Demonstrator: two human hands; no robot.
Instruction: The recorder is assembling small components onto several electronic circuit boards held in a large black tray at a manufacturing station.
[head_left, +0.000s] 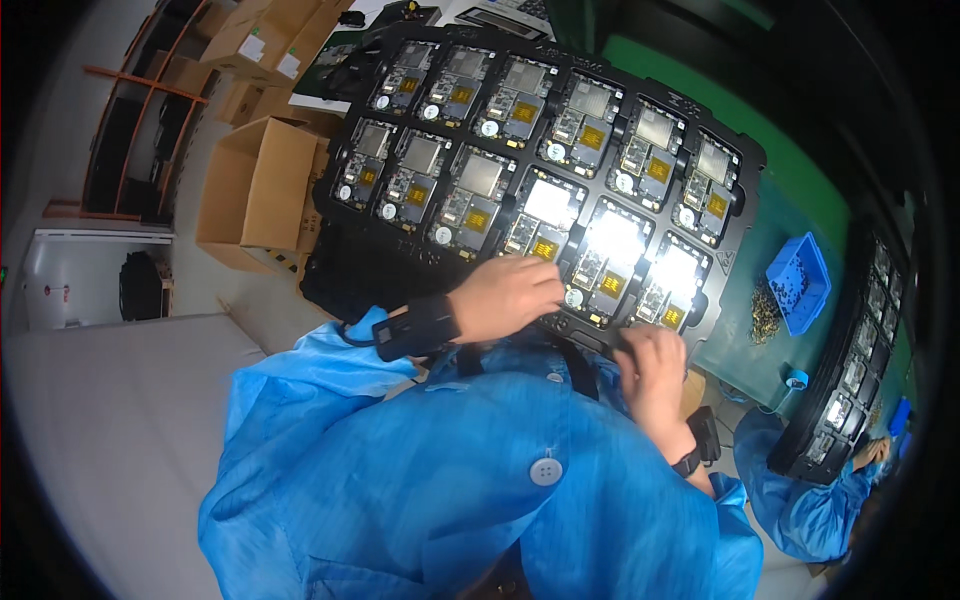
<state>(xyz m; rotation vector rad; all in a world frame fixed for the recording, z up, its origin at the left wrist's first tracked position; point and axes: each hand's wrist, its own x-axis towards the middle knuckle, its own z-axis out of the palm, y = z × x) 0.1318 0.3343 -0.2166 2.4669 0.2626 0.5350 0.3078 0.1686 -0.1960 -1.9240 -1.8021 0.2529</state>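
A black plastic tray tilts in front of me, its pockets filled with circuit boards that carry silver shields, amber patches and round white stickers. My left hand lies over the tray's near edge with bent fingers closed together. Its fingertips reach beside a board in the near row, and whatever they pinch is hidden. By the near right corner, my right hand has curled fingers close to the tray's rim, below the last board. I cannot make out what lies between its fingertips. Glare whitens several shields on the near boards.
Right of the tray, a blue bin of small dark parts stands on the green bench, beside a pile of small parts. Another loaded tray and a co-worker's hand are farther right. Cardboard boxes stand at left.
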